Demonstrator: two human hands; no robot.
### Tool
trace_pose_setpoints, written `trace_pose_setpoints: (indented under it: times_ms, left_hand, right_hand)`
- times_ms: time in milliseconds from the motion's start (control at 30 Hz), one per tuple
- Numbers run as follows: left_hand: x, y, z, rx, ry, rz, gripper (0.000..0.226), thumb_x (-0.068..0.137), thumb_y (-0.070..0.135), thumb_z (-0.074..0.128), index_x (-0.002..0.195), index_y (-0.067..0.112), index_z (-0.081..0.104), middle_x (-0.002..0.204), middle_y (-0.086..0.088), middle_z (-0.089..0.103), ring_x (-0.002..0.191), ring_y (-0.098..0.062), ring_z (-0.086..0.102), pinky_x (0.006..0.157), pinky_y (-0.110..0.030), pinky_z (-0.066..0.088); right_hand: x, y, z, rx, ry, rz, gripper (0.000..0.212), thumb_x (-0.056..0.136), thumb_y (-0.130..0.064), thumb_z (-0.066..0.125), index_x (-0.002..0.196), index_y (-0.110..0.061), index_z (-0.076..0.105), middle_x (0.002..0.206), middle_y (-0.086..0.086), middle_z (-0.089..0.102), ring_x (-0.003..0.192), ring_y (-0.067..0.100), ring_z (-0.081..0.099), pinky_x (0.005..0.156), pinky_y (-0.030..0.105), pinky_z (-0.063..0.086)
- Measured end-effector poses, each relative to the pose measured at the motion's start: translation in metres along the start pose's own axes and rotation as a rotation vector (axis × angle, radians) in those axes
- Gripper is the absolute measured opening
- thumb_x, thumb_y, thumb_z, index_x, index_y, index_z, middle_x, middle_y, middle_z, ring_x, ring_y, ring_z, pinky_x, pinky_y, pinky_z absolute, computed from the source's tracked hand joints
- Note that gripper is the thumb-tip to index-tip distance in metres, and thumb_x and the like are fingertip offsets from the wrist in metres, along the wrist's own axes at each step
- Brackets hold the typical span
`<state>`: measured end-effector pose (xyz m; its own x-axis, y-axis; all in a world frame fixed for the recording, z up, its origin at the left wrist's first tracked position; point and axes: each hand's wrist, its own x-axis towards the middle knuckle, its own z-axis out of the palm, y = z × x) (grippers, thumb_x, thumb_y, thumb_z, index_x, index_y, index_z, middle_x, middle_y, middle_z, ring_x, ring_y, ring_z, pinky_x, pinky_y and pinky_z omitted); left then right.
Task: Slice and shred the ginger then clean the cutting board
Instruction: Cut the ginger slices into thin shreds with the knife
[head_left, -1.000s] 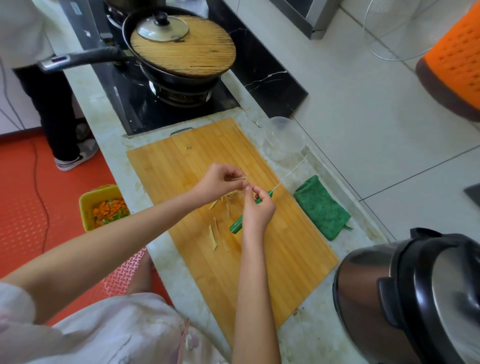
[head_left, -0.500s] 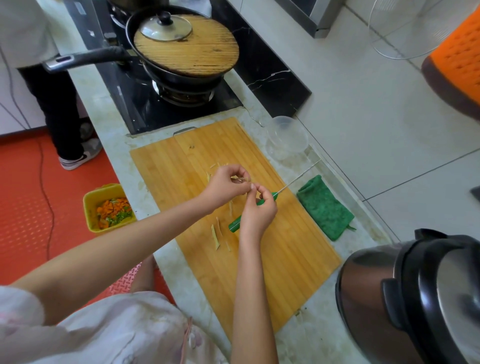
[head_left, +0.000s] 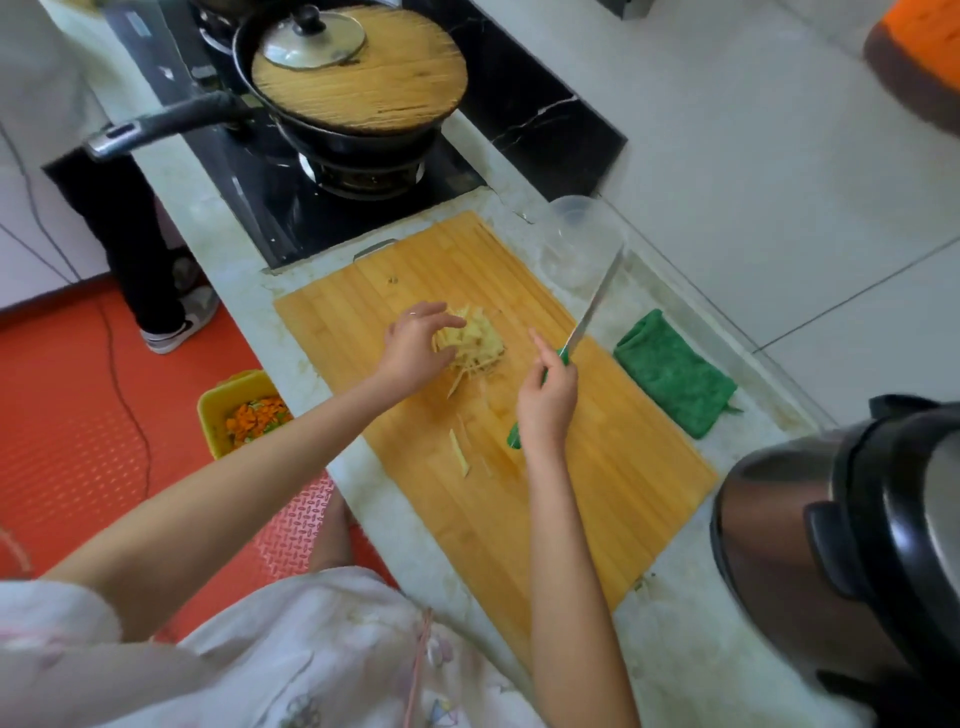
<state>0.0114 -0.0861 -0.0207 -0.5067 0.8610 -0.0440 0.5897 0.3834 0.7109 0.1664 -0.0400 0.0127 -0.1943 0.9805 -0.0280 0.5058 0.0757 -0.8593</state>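
A pile of pale yellow ginger shreds (head_left: 475, 343) lies on the wooden cutting board (head_left: 597, 467). My left hand (head_left: 415, 348) sits at the pile's left side, its curved fingers touching the shreds. My right hand (head_left: 545, 400) grips the green handle of a knife (head_left: 592, 306), and the blade points up and away toward the back of the counter, lifted off the board. Two or three loose ginger strips (head_left: 460, 452) lie nearer to me on the board.
A clear plastic bowl (head_left: 582, 244) stands just beyond the board, a green cloth (head_left: 675, 374) to its right. A lidded black pan (head_left: 353, 88) sits on the stove. A steel pressure cooker (head_left: 841, 561) is at right. A yellow bin (head_left: 244, 410) with scraps and another person's legs (head_left: 130, 244) are at left.
My hands have parted. The left hand dropped onto the shred pile, which now shows in full. The right hand swung the knife blade up toward the clear bowl.
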Motion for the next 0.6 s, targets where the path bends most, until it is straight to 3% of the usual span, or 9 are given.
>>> trace_pose_setpoints:
  times_ms: [67,100,167,200,267,333,367,467,600]
  left_hand:
    - [-0.022,-0.01,0.003,0.005,0.102,0.165,0.026,0.084,0.002,0.062,0.107,0.012,0.069,0.126,-0.011,0.058,0.119,-0.03,0.051,0.1,-0.049,0.039]
    - [-0.035,-0.018,0.007,-0.003,0.113,0.29,0.024,0.081,0.0,0.058,0.1,0.01,0.07,0.116,-0.012,0.062,0.109,-0.03,0.056,0.092,-0.047,0.044]
    - [-0.062,-0.036,0.015,0.069,0.022,0.507,0.025,0.079,0.004,0.052,0.098,0.01,0.067,0.108,-0.011,0.063,0.098,-0.026,0.059,0.083,-0.043,0.047]
    - [-0.074,-0.044,0.02,0.141,-0.05,0.578,0.027,0.08,0.009,0.051,0.104,0.013,0.064,0.111,-0.008,0.063,0.1,-0.024,0.059,0.085,-0.041,0.046]
    - [-0.093,-0.057,0.031,0.273,-0.151,0.651,0.034,0.083,0.017,0.049,0.116,0.017,0.059,0.121,-0.004,0.061,0.112,-0.019,0.055,0.094,-0.039,0.037]
    - [-0.102,-0.063,0.04,0.308,-0.175,0.677,0.039,0.087,0.023,0.045,0.124,0.015,0.056,0.128,-0.004,0.06,0.119,-0.017,0.05,0.097,-0.038,0.032]
    - [-0.104,-0.064,0.041,0.298,-0.188,0.692,0.038,0.091,0.024,0.042,0.126,0.014,0.053,0.129,-0.006,0.059,0.12,-0.017,0.049,0.096,-0.038,0.033]
    - [-0.105,-0.069,0.044,0.273,-0.231,0.723,0.038,0.101,0.027,0.03,0.129,0.01,0.05,0.13,-0.013,0.055,0.115,-0.025,0.054,0.092,-0.036,0.045]
    - [-0.11,-0.071,0.047,0.282,-0.234,0.727,0.038,0.102,0.024,0.027,0.13,0.008,0.046,0.13,-0.018,0.055,0.117,-0.03,0.054,0.096,-0.04,0.047]
  right_hand:
    - [-0.005,0.006,-0.01,0.016,-0.15,-0.037,0.054,0.101,-0.008,0.036,0.148,-0.033,0.026,0.13,-0.01,0.042,0.103,-0.003,0.046,0.073,0.002,0.035]
    - [-0.01,0.009,-0.015,0.038,-0.208,-0.056,0.062,0.101,-0.007,0.037,0.151,-0.033,0.011,0.143,-0.018,0.026,0.113,-0.011,0.035,0.076,-0.004,0.033]
    - [-0.023,0.017,-0.025,0.07,-0.272,-0.031,0.072,0.1,-0.004,0.04,0.151,-0.027,-0.006,0.144,-0.021,0.007,0.108,-0.019,0.028,0.077,-0.005,0.033]
    - [-0.032,0.022,-0.028,0.076,-0.294,0.006,0.072,0.099,-0.003,0.041,0.151,-0.023,-0.004,0.144,-0.018,0.009,0.11,-0.015,0.032,0.081,0.001,0.035]
    - [-0.051,0.036,-0.03,0.04,-0.321,0.053,0.059,0.098,-0.007,0.045,0.15,-0.017,0.019,0.147,-0.007,0.031,0.12,0.005,0.046,0.089,0.016,0.04]
    - [-0.069,0.054,-0.03,-0.064,-0.317,0.024,0.038,0.096,-0.022,0.052,0.134,-0.014,0.048,0.123,0.004,0.062,0.101,0.015,0.06,0.078,0.023,0.044]
    - [-0.078,0.062,-0.03,-0.116,-0.317,0.001,0.034,0.095,-0.029,0.053,0.125,-0.015,0.055,0.107,0.003,0.068,0.088,0.016,0.063,0.07,0.027,0.045]
    - [-0.103,0.071,-0.034,-0.33,-0.319,-0.094,0.041,0.092,-0.043,0.044,0.127,-0.024,0.058,0.09,0.007,0.071,0.073,0.028,0.064,0.058,0.036,0.048]
    - [-0.123,0.067,-0.041,-0.531,-0.368,-0.205,0.039,0.095,-0.028,0.05,0.134,-0.024,0.054,0.079,0.019,0.068,0.069,0.038,0.061,0.052,0.036,0.037]
